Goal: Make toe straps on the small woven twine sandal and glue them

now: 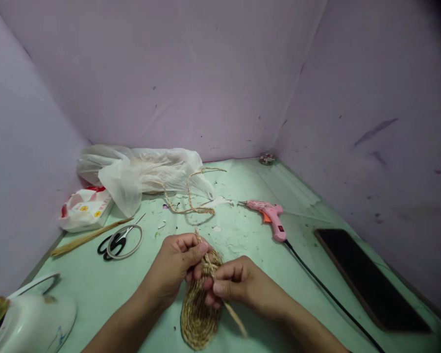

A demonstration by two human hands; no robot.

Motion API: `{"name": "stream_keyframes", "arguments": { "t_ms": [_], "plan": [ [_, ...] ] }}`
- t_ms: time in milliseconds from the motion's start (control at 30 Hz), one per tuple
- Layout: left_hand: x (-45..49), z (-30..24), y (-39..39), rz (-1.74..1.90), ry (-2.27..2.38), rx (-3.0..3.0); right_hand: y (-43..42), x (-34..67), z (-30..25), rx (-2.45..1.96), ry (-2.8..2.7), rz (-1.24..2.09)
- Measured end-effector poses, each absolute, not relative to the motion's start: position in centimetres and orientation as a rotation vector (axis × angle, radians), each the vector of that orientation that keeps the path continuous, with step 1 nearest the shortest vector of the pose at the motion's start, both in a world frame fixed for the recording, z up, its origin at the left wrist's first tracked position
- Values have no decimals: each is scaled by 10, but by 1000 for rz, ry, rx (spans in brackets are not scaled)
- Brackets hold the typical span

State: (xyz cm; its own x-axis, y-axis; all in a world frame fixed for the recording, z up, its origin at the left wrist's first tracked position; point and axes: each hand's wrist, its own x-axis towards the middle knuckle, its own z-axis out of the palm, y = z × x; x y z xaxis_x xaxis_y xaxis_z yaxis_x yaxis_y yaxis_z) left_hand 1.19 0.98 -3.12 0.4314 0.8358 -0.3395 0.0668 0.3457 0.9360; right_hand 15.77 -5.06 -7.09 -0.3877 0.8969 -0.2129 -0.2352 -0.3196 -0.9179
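Observation:
My left hand (185,257) pinches a thin strand of braided straw cord (210,264) between thumb and fingers. A little lower and to the right, my right hand (233,282) is closed on the same cord, whose loose end (235,321) sticks out below it toward the front. Under both hands lies a woven straw sole (198,326), long and rounded, made of coiled braid. Its upper part is partly covered by my fingers. Beyond the hands, a loose length of braided cord (196,211) runs out from a plastic bag.
A pink glue gun (266,211) with a black cable lies right of centre. At far right is a dark phone (367,274). Scissors (121,240), a ring, straw strips (88,239), a tissue pack (88,208) and a white plastic bag (150,169) are at left. A white mug (40,318) stands front left.

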Motion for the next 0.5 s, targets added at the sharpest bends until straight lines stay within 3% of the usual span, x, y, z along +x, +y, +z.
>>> {"name": "stream_keyframes", "arguments": {
  "t_ms": [100,233,300,500],
  "plan": [
    [17,-32,4,673,1055,1030,-56,155,-66,-1090,-1432,1301],
    [22,-34,-2,623,1055,921,-62,157,-64,-893,-1882,583],
    [22,-34,0,664,1050,923,-61,160,-63,-969,-1874,573],
    [14,-30,11,783,1001,932,-54,159,-57,-1243,-1541,1109]
  ]
}}
